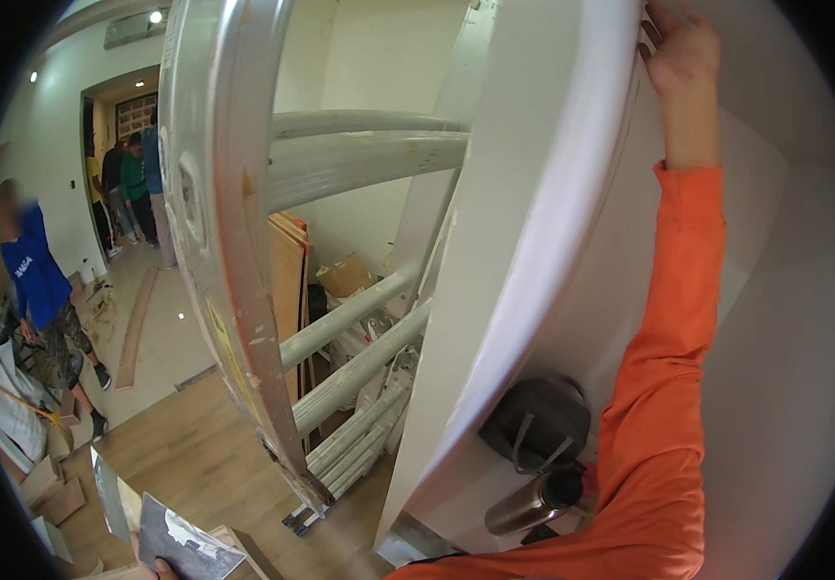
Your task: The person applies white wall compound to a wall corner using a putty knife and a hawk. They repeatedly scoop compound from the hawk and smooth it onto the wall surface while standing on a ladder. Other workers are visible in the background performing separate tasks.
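Low on the left, part of my left hand (159,570) shows, its thumb pressed against the back of a wide putty knife (174,541) with white filler on its grey blade. A second metal blade (116,491) stands up beside it in the same hand; both handles are hidden. My right arm, in an orange sleeve, reaches up along the wall. At the top right my right hand (683,53) bends its fingers round the edge of a tall white panel (543,193); some fingertips are cut off or in shadow.
A worn metal ladder (219,193) stands close in front, left of the panel. Below my right arm are a dark bag (536,420) and a metal bottle (524,503). A person in blue (40,271) is at left, near boards and sacks; several people stand in the doorway.
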### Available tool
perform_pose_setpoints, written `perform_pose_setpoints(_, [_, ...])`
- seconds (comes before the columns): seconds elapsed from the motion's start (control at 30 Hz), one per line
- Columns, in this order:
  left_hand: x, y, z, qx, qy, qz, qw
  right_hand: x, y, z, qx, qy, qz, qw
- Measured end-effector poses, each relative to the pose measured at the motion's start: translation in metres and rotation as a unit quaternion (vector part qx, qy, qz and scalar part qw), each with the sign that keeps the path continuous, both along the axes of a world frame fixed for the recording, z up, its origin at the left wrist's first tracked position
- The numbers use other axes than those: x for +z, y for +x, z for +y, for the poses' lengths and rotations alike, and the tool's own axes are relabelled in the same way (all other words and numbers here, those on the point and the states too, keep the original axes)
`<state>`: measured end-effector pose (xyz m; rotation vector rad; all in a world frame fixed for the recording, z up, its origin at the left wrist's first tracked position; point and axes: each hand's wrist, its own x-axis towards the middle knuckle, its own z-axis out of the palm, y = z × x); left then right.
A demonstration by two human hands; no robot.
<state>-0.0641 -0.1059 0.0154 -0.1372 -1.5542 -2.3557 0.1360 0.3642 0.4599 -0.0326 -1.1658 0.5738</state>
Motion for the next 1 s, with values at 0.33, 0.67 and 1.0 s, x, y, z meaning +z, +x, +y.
perform_pose_setpoints(0.33, [0.012,0.008,0.008,0.017,0.027,-0.001,1.000,-0.011,0.069,0.150,0.218,-0.133,0.110,0.961])
perform_pose_setpoints(0.67, [0.023,0.009,0.017,0.025,0.023,0.007,0.999,0.025,0.088,0.203,0.186,-0.100,0.048,0.976])
perform_pose_setpoints(1.0, [0.031,0.008,0.025,0.029,-0.016,0.003,0.999,0.035,0.083,0.214,0.148,-0.166,0.023,0.975])
